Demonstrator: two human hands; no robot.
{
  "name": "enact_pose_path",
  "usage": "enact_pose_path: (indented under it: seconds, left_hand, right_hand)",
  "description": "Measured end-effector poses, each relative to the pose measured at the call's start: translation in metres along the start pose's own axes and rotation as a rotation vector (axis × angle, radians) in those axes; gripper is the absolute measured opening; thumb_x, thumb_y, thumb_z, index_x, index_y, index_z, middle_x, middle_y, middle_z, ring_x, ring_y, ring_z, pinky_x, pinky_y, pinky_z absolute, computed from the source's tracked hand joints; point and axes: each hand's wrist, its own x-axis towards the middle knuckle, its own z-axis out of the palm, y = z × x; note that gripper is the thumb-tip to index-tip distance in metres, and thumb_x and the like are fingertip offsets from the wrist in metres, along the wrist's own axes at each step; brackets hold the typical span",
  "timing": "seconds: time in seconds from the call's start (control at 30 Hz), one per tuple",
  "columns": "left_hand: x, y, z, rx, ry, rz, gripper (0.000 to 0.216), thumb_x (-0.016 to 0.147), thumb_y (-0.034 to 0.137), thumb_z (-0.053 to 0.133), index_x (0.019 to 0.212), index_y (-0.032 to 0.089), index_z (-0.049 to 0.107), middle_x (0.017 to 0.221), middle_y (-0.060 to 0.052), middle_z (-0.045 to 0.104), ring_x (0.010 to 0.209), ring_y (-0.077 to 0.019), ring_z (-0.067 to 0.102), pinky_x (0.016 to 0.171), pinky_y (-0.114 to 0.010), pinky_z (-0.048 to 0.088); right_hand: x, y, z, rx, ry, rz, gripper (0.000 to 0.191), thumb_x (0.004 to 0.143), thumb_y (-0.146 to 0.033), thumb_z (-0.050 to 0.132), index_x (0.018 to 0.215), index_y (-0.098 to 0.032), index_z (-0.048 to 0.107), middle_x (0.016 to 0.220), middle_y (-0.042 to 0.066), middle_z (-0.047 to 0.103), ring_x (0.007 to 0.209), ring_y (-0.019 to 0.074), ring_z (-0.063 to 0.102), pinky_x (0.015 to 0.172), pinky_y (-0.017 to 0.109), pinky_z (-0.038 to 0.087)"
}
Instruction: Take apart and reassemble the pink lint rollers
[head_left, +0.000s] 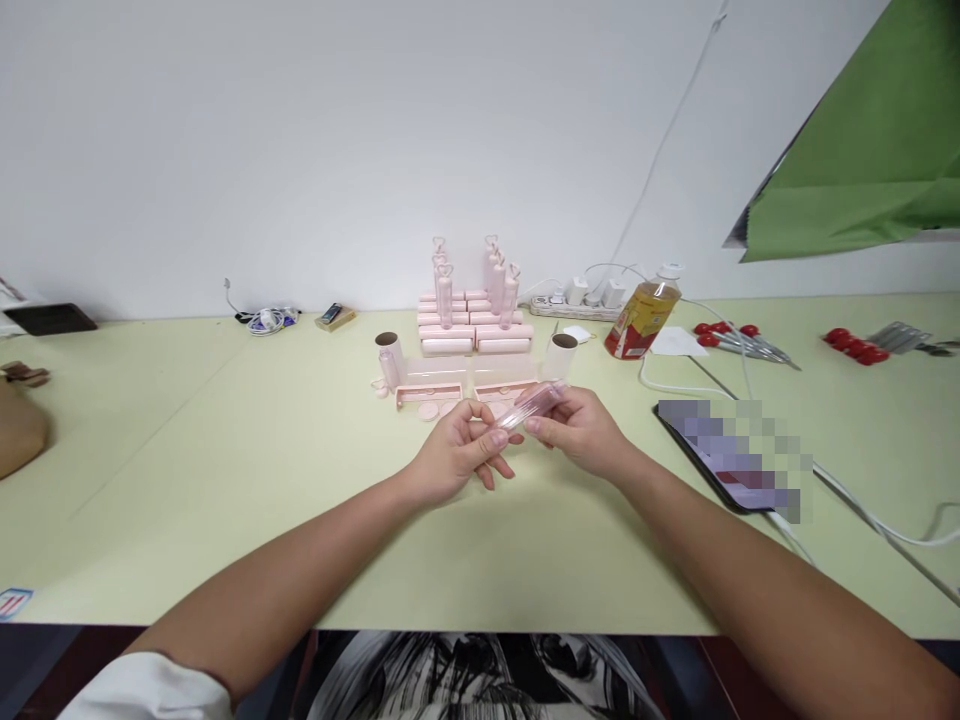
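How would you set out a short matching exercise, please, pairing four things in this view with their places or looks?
Things:
1. See-through tube
2. Bottle
3. Power strip
4. Hanging sheet

Places or looks:
A. Green, at the upper right of the picture
B. Held between the left hand and the right hand
C. White-capped, with a yellow-and-red label
D. Near the wall, with white chargers plugged in

Pairs: 1-B, 2-C, 3-D, 4-A
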Motion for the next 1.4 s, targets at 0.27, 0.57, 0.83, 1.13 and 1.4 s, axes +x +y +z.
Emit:
enact_pose_path:
  seconds: [0.27,0.57,0.83,1.13,1.4]
  left_hand:
    - [-0.005,-0.010,-0.012,0.464,-0.030,0.034,0.032,0.083,0.047,0.060,0.093,0.018,0.054,0.075,0.000,0.060,0.060,-0.0093,0.054,0.051,-0.020,0.040]
    - [-0.007,-0.005,-0.019,1.039,-0.127,0.117,0.025,0.089,0.039,0.050,0.096,0.019,0.064,0.083,-0.002,0.064,0.068,-0.0131,0.055,0.061,-0.025,0.042]
    - [0.004,-0.007,-0.028,1.495,0.059,0.048,0.035,0.091,0.040,0.044,0.119,0.026,0.059,0.098,-0.005,0.060,0.082,-0.0210,0.061,0.067,-0.033,0.046]
    - [0.019,-0.006,-0.031,1.548,0.101,0.027,0.039,0.092,0.046,0.041,0.122,0.028,0.057,0.100,-0.004,0.061,0.083,-0.0215,0.063,0.067,-0.032,0.046]
    - [0.025,-0.007,-0.036,1.530,0.083,0.068,0.034,0.091,0.041,0.044,0.116,0.025,0.060,0.104,-0.005,0.060,0.087,-0.0211,0.063,0.069,-0.032,0.048]
  right_hand:
    - [0.011,0.000,-0.064,-0.613,0.606,0.029,0.019,0.074,-0.038,0.063,0.075,-0.019,0.060,0.064,0.001,0.058,0.057,0.0155,0.051,0.054,0.028,0.040]
    - [0.027,0.042,-0.095,-0.901,0.415,0.356,0.020,0.072,-0.038,0.060,0.071,-0.018,0.063,0.069,0.003,0.067,0.064,0.0175,0.057,0.056,0.027,0.035]
    - [0.025,0.041,-0.080,-0.844,0.331,0.405,0.031,0.078,-0.044,0.056,0.084,-0.017,0.071,0.064,0.004,0.066,0.061,0.0178,0.057,0.056,0.027,0.035]
    - [0.023,0.033,-0.082,-0.747,0.300,0.505,0.039,0.074,-0.037,0.060,0.107,-0.017,0.067,0.076,0.005,0.072,0.058,0.0175,0.061,0.055,0.027,0.041]
    - [0.015,0.012,-0.075,-0.711,0.363,0.210,0.020,0.079,-0.032,0.054,0.070,-0.018,0.064,0.067,0.004,0.068,0.055,0.0151,0.055,0.052,0.026,0.039]
